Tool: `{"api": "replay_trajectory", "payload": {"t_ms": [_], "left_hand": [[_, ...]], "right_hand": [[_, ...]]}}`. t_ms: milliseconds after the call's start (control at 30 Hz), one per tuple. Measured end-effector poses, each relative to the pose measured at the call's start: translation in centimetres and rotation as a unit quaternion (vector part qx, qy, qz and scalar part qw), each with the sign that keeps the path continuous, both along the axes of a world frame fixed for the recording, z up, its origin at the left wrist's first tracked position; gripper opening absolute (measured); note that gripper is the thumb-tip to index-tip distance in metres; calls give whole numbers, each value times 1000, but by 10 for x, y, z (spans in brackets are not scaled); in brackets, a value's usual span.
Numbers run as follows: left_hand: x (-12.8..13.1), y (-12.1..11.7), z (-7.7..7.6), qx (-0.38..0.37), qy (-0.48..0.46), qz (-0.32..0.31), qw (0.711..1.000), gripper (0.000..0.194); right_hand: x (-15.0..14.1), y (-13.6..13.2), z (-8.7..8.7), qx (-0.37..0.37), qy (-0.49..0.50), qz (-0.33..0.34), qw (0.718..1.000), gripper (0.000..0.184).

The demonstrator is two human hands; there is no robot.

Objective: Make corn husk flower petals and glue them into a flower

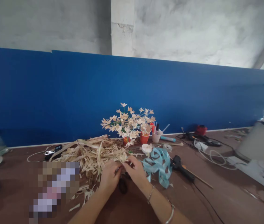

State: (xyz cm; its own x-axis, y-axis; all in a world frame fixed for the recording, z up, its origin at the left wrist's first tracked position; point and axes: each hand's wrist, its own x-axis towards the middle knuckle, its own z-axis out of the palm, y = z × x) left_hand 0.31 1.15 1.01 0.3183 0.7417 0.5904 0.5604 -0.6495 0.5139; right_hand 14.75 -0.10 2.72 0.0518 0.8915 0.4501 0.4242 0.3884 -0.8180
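Observation:
My left hand (110, 178) and my right hand (135, 172) meet just above the brown table, fingers bent and fingertips pinched close together. What they pinch is too small and too hidden to name; pale husk petals show just behind the fingertips. A heap of dry, straw-coloured husks (90, 155) lies behind and to the left of my left hand. Crumpled light-blue ribbon (158, 165) is beside my right hand. Beyond the hands stands a bunch of cream husk flowers (128, 121) in small red pots (144, 138). Below the hands is a dark round thing (123, 186), partly hidden.
To the right lie a black glue gun (182, 168) with its cord and a thin stick (202, 178). A white cup (156, 137) holds pens. White cables (216, 157) and a power strip (258, 174) are farther right. A blue partition (76, 93) closes the back.

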Motion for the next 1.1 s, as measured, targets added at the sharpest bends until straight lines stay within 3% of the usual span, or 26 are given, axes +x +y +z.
{"api": "replay_trajectory", "payload": {"t_ms": [67, 133, 233, 300, 433, 633, 933, 1100], "left_hand": [[0, 0, -1, 19, -7, 16, 1000, 23], [0, 2, -4, 41, -15, 44, 998, 27], [-2, 4, -8, 57, -19, 65, 996, 28], [-3, 6, -9, 61, -19, 69, 996, 27], [-2, 6, -10, 67, -14, 70, 995, 25], [-2, 5, -11, 75, -16, 61, 995, 24], [-2, 5, -10, 56, -17, 56, 997, 24], [-2, 5, -11, 51, -22, 55, 997, 24]], "right_hand": [[13, 6, 3, -10, 17, -27, 999, 16], [35, 15, 8, -9, 29, -102, 994, 22], [76, 31, 12, 4, -51, -257, 965, 28], [99, 42, 12, -8, -78, -293, 953, 29], [119, 62, 10, -32, -132, -303, 943, 26], [117, 79, 6, -57, -242, -284, 926, 19], [110, 79, 7, -75, -343, -242, 904, 21], [115, 69, 9, -85, -358, -262, 892, 20]]}}
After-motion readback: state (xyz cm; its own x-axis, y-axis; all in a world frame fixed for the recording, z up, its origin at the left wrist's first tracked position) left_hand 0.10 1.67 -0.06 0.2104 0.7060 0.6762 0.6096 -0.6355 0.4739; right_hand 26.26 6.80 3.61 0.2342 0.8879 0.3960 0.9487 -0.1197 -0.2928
